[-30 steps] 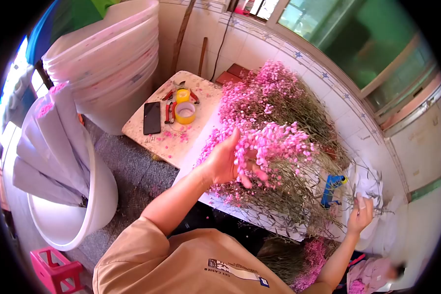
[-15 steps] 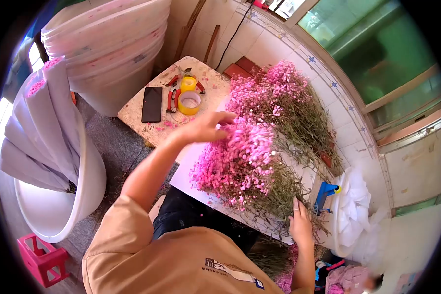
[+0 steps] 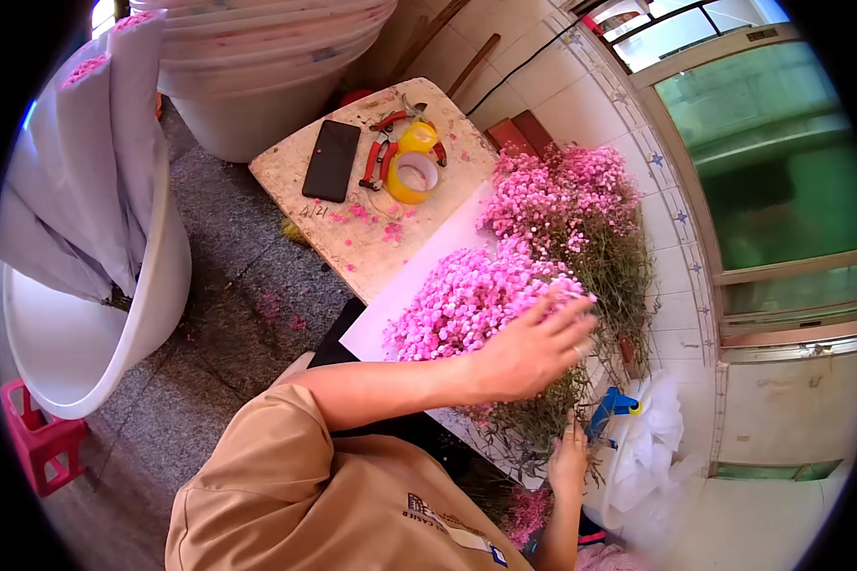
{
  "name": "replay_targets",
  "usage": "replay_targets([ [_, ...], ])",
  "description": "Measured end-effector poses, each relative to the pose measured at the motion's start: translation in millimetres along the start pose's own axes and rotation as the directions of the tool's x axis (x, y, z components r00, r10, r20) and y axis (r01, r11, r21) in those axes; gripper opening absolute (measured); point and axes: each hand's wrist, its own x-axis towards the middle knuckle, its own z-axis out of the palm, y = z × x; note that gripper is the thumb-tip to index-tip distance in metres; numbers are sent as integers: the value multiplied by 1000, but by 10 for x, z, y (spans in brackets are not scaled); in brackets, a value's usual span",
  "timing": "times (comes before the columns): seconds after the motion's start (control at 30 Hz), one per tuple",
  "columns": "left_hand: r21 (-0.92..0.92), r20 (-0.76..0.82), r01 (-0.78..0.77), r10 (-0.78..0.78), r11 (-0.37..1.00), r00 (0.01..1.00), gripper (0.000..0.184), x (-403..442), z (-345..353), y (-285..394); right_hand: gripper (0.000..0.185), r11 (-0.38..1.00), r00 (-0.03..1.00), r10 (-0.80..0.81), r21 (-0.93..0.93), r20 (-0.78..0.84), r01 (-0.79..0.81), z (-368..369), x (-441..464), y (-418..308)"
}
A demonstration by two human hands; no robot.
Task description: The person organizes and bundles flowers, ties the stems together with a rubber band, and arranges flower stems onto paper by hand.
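Observation:
My left hand (image 3: 533, 352) is open, its fingers stretched out over the right side of the near bunch of pink flowers (image 3: 457, 300). At the lower end of that bunch, my right hand (image 3: 568, 462) is closed round the green stems (image 3: 533, 423). This bunch lies on a white sheet (image 3: 376, 328). Behind it rests another pink bunch (image 3: 567, 195), its stems pointing toward the lower right. Just right of my right hand is a blue tool (image 3: 609, 411) with a yellow tip.
A speckled board (image 3: 286, 157) holds a black phone (image 3: 331, 160), red-handled cutters (image 3: 378, 164) and yellow tape rolls (image 3: 411, 178). At left stand a white tub (image 3: 152, 314) with wrapped bundles, stacked tubs (image 3: 248, 114) and a pink stool (image 3: 43, 438). White plastic (image 3: 647, 428) hangs at right.
My left hand has moved from the flower heads' upper left across to their right side. The near bunch's heads look more gathered. My right hand has come in from the right and closed on the stems. The view has turned.

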Motion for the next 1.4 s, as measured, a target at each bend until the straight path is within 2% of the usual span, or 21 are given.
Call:
replay_targets([
  [0.1,76,114,120,-128,990,985,50,-325,171,-132,78,999,997,30,9,69,-31,-253,-86,-235],
  [0.17,79,141,139,-149,987,979,50,-509,294,-219,81,979,953,192,16,236,-201,-606,-105,-459],
  [0.23,83,148,149,-160,985,976,53,-551,288,-237,75,991,972,105,56,208,-120,-950,-104,-488],
  [0.3,49,180,146,-153,988,972,58,-560,263,-232,64,685,776,241,464,583,-561,-1403,-57,-602],
  [0.37,48,173,142,-149,989,974,60,-565,283,-235,57,582,812,292,580,506,-571,-1423,-20,-676],
  [0.4,45,165,142,-147,989,975,62,-567,284,-228,60,728,984,168,666,54,-160,-1288,97,-695],
  [0.43,45,167,140,-146,989,975,62,-577,272,-219,63,798,916,-23,545,-401,258,-1153,221,-741],
  [0.5,-8,197,137,-133,991,971,61,-588,162,-185,71,948,907,-239,120,-347,295,-935,501,-1029],
  [0.63,-116,242,178,-146,977,959,60,-722,-44,-72,73,906,909,-392,113,-145,409,2,621,-1188],
  [0.77,-147,176,193,-166,970,970,59,-459,-285,170,62,901,899,-385,124,-209,415,130,601,-1196],
  [0.83,-81,25,58,-56,995,998,55,-287,-207,303,59,926,944,-298,196,-140,321,-45,629,-1349],
  [0.87,-100,30,31,-28,995,999,54,-157,-176,342,60,849,959,-228,448,-168,280,-83,648,-1425],
  [0.93,-104,95,6,4,995,995,54,24,-36,286,62,844,963,-247,465,-107,269,-30,667,-1209],
  [0.97,-69,157,42,-31,997,987,53,95,52,227,60,912,950,-300,264,-91,313,-44,612,-1158],
  [1.03,10,222,145,-143,989,964,57,81,240,113,56,883,909,-408,217,-87,417,-241,589,-1049],
  [1.1,82,245,183,-198,980,949,58,-37,351,-24,55,785,877,-458,396,-146,476,-444,615,-851],
  [1.17,78,293,183,-198,980,935,58,-153,394,-113,58,519,840,-532,742,-108,425,-827,759,-559],
  [1.23,95,332,177,-199,980,922,57,-189,385,-99,44,467,861,-458,764,-222,445,-992,990,-147],
  [1.33,97,365,165,-189,982,912,59,-172,376,-77,34,619,971,-112,749,-213,236,-1168,1680,548],
  [1.37,100,368,163,-188,982,910,60,-161,384,-80,28,741,911,-82,587,-404,327,-1102,2048,820],
  [1.4,103,381,157,-185,982,906,60,-145,392,-79,26,785,907,3,562,-422,260,-1013,2427,1123],
])
